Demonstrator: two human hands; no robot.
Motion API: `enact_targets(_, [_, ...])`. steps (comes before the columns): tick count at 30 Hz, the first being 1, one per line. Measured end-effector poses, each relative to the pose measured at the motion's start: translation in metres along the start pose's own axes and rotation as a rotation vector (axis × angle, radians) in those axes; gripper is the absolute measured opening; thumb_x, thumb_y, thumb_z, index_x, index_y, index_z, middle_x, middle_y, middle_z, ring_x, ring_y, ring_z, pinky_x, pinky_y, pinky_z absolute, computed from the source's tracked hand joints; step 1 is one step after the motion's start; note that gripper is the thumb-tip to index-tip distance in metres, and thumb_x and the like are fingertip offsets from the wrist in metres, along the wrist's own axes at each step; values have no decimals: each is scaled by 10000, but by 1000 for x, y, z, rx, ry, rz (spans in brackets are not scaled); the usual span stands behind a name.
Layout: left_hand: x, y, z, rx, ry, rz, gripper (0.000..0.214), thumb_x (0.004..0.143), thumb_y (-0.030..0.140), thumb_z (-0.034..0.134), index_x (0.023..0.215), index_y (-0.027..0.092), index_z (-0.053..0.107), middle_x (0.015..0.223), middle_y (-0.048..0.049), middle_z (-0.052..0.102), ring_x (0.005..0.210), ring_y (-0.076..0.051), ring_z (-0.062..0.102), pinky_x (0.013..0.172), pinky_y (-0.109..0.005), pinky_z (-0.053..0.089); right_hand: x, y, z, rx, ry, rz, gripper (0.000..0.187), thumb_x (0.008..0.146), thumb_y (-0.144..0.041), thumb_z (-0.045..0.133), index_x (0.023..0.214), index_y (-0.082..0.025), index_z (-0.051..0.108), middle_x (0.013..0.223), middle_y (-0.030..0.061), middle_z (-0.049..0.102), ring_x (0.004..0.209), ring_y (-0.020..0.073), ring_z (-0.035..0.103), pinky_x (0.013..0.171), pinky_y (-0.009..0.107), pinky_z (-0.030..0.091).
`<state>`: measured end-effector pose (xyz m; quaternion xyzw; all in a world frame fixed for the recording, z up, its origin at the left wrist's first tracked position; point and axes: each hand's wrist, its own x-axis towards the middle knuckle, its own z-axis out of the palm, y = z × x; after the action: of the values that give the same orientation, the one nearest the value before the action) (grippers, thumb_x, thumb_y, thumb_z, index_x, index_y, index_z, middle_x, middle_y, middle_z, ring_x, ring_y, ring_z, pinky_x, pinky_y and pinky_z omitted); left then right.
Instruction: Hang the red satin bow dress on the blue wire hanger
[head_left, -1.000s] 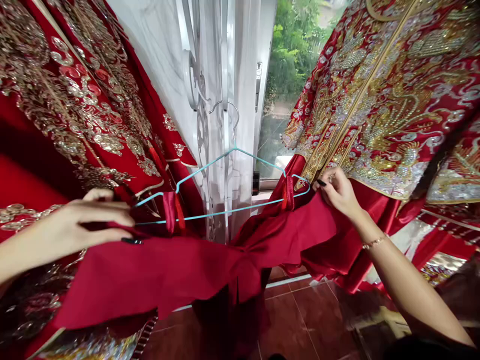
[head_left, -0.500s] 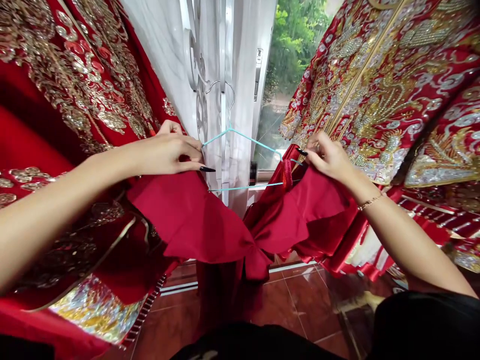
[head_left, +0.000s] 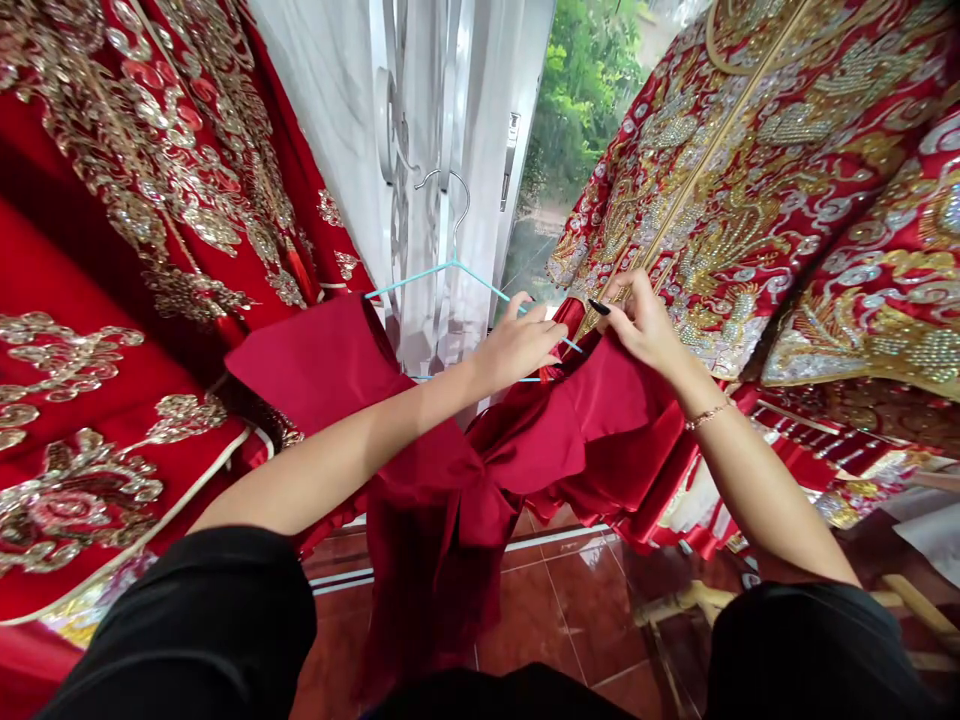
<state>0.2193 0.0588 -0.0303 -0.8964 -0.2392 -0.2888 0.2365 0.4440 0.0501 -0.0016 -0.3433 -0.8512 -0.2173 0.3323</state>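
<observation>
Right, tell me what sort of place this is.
Likely a bridal-wear shop or dressing room: red garments embroidered in gold and silver hang either side, and a plain red satin garment drapes from a pale blue wire hanger.

To my left I see a red robe with gold sequin embroidery (head_left: pixel 112 200); to my right, a red gold-embroidered jacket (head_left: pixel 787 180). Between them hang sheer white curtains (head_left: pixel 442 100), above glossy red-brown floor tiles (head_left: pixel 570 620).

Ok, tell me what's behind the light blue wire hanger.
Behind the light blue wire hanger: sheer white curtain and white metal scrollwork. The left hand, right hand and red satin garment hide its right end.
</observation>
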Motion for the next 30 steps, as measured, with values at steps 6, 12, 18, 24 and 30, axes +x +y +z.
enact_targets(6, [-36,17,13,178,83,-72,422,979,78,379,1346,72,587,1534,-188,480,1467,-321,404,1217,-624,288,26,5,-20,7,-29,53,491,1014,-589,341,1364,-249,389,1142,111,645,858,239,712,754,477,603])
enact_targets(12, [-68,26,17,140,46,-30,446,1002,95,323,1368,107,578,1580,-148,428,1537,-280,281,1242,-589,285,67,-35,-1,131,-172,-13,554,965,-684,384,1278,-232,443,1136,94,651,966,239,699,828,474,604])
enact_targets(18, [-105,23,13,15,-49,-8,472,991,92,357,1433,128,520,1601,-153,393,1538,-275,275,1248,-528,299,88,-73,14,82,-200,-12,488,1011,-603,368,1303,-214,415,1081,83,663,900,200,685,780,419,593])
enact_targets(24, [-157,28,-18,-159,72,-280,430,1031,155,336,1428,157,503,1484,-150,547,1436,-236,466,1156,-435,436,97,-100,6,43,61,110,427,1044,-465,367,1409,-252,310,1393,132,506,1066,195,628,734,341,593])
enact_targets(30, [-201,51,-41,-170,-25,-266,360,1064,389,377,960,161,634,944,-81,744,884,-203,705,1053,-491,452,29,-134,36,-32,264,0,289,1014,-327,395,1259,-215,501,1170,154,647,1072,260,605,942,467,535])
